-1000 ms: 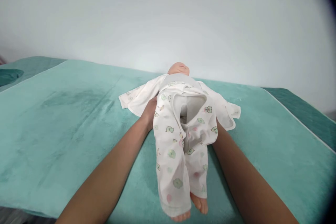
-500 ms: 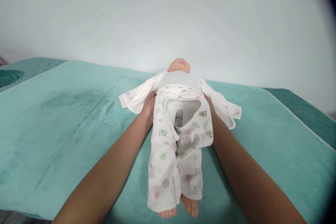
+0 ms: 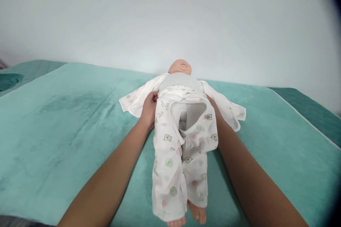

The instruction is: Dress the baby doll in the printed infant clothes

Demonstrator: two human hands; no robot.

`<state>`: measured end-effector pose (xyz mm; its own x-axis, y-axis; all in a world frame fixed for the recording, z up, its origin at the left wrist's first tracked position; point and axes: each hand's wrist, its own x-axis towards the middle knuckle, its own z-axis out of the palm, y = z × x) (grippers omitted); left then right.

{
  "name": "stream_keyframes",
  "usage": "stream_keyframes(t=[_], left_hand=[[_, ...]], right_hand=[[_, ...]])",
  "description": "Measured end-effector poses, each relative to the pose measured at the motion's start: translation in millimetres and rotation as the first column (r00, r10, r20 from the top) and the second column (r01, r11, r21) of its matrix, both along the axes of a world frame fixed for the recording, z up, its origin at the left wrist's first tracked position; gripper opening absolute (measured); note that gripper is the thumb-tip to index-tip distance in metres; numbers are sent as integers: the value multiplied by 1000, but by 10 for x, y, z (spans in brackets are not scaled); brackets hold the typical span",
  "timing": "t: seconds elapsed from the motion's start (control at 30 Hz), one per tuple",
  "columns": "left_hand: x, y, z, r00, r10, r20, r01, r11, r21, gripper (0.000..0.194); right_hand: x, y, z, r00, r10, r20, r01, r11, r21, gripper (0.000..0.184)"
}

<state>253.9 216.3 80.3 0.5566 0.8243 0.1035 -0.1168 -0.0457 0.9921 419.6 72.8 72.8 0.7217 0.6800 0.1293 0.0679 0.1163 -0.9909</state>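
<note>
A baby doll (image 3: 180, 66) lies on its back with its head at the far end and its bare feet (image 3: 199, 213) towards me. White open-crotch baby trousers (image 3: 170, 156) with a green and pink animal print cover its legs and reach up to its waist. My left hand (image 3: 149, 108) is closed on the trousers at the left side of the waistband. At the waistband's right side is my right hand (image 3: 213, 105); its fingers are hidden behind the cloth. A white long-sleeved top (image 3: 145, 90) is spread out under the doll's shoulders, and a plain greyish-white layer (image 3: 181, 79) covers its chest.
The doll rests on a padded surface with a teal cover (image 3: 80, 124), wrinkled on the left. Behind its head rises a white wall (image 3: 170, 21). Darker green fabric (image 3: 306, 106) shows at the right edge, with a green fold (image 3: 10, 81) at the far left.
My left hand has shifted slightly outward at the waistband, with more of its back showing. The doll's legs appear slightly lower and further right in the view. The right hand stays in place.
</note>
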Motion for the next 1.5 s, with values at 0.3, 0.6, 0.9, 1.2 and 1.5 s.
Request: stream_keyframes(t=[0.3, 0.6, 0.9, 1.2, 1.5], left_hand=[[-111, 183, 17, 994, 85, -73, -59, 952, 300, 22], [-142, 206, 148, 994, -84, -73, 105, 926, 363, 16], [-135, 201, 248, 964, -180, -196, 249, 868, 429, 18], [-26, 250, 290, 959, -177, -221, 267, 821, 504, 14], [535, 580, 293, 938, 150, -312, 46, 838, 543, 14]], right_hand=[[-27, -131, 19, 900, -245, 360, 283, 958, -55, 17], [-13, -119, 182, 942, -38, 333, 40, 999, 1, 13], [104, -115, 313, 850, 243, 467, -203, 970, -135, 14], [112, 59, 287, 880, 157, 449, -143, 988, -66, 16], [417, 539, 235, 842, -160, 515, 266, 954, -138, 16]])
